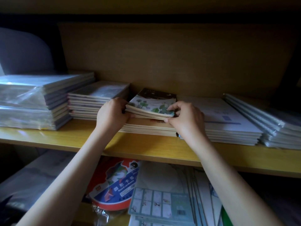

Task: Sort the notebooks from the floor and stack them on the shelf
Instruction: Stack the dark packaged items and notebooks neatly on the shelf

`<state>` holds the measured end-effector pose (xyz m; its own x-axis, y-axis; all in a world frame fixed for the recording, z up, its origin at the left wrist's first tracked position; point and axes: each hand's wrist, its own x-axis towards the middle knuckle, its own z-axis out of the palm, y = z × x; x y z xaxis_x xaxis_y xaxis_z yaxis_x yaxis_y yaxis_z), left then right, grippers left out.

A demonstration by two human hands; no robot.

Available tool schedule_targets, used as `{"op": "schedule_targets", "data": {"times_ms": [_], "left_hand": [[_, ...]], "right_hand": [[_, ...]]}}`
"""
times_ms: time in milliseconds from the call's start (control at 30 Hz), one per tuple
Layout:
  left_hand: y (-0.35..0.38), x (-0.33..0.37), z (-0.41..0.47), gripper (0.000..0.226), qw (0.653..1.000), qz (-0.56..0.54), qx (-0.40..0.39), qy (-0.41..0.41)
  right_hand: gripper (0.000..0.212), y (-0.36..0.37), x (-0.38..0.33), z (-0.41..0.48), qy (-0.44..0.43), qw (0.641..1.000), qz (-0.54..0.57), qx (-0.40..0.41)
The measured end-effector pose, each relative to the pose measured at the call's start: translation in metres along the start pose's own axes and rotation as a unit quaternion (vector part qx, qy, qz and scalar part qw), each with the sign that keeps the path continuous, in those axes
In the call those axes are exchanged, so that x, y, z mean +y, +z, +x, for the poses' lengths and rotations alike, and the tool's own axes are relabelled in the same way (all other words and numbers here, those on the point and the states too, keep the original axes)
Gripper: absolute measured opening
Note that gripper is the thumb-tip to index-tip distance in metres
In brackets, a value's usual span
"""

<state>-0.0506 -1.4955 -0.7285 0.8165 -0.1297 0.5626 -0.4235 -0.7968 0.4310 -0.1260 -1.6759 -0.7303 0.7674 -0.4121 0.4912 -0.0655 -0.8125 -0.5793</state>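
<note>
A small pile of notebooks with a green leaf cover (151, 106) lies tilted on a brown-covered stack (146, 126) in the middle of the yellow wooden shelf (146, 149). My left hand (112, 114) grips the pile's left edge with curled fingers. Its right front corner is pinched by my right hand (185, 118), fingers on the cover and thumb under the edge. A dark-covered notebook (156, 92) shows behind the leaf cover.
Plastic-wrapped stacks (32, 101) and a grey stack (96, 98) stand left of the pile. White notebooks (228, 123) and wrapped ones (273, 123) lie to the right. Below the shelf sit a round cardboard pack (114, 183) and flat teal-covered pads (162, 203).
</note>
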Motion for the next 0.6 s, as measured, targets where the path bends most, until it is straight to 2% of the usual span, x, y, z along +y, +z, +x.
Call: {"op": "schedule_targets", "data": {"times_ms": [133,367,600], "left_hand": [[0.002,0.01,0.007,0.037,0.997,0.078,-0.006,-0.013],[0.008,0.003,-0.001,0.038,0.999,0.049,0.019,-0.002],[0.01,0.0,-0.002,0.052,1.0,0.008,0.015,0.01]], "right_hand": [[0.033,-0.004,-0.011,0.008,-0.008,0.998,-0.061,-0.024],[0.029,-0.001,0.0,0.012,0.0,0.996,-0.061,-0.062],[0.046,-0.015,0.002,0.019,-0.035,0.969,-0.083,-0.232]]}}
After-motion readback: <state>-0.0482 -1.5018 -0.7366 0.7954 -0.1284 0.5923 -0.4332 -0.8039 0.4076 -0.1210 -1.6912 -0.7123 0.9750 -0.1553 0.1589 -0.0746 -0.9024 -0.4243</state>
